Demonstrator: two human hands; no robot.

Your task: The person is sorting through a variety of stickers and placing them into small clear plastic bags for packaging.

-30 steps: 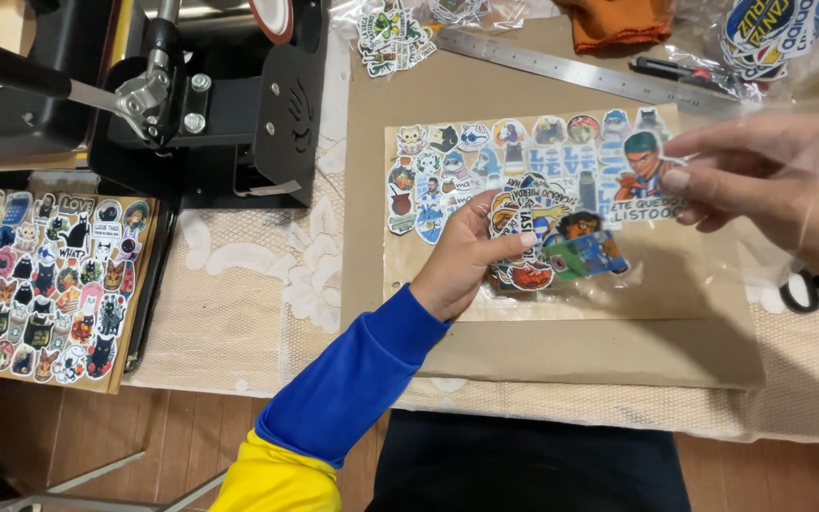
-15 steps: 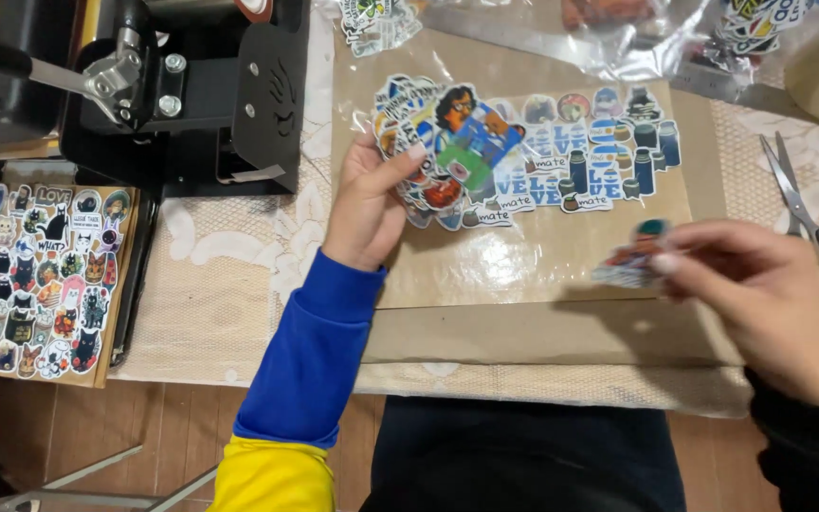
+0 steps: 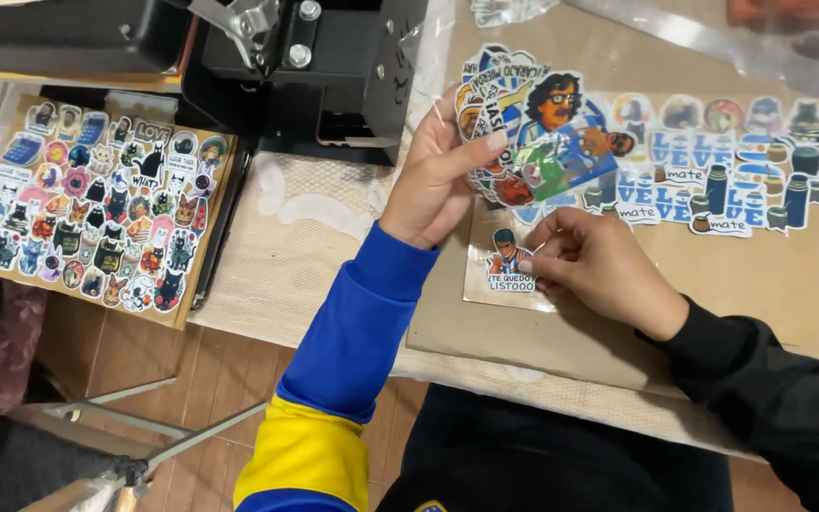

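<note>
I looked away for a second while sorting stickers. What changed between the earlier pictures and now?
The right hand came in from the far right to the small sticker below the fan. The left hand still holds the fan of stickers. Sticker sheet and sticker board stay put.

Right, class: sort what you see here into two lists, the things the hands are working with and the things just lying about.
In use:
left hand holding a stack of cut stickers
right hand on a small sticker lying on the clear sheet
sticker sheet on brown card

Lying about:
black press machine
board of cat stickers
</note>
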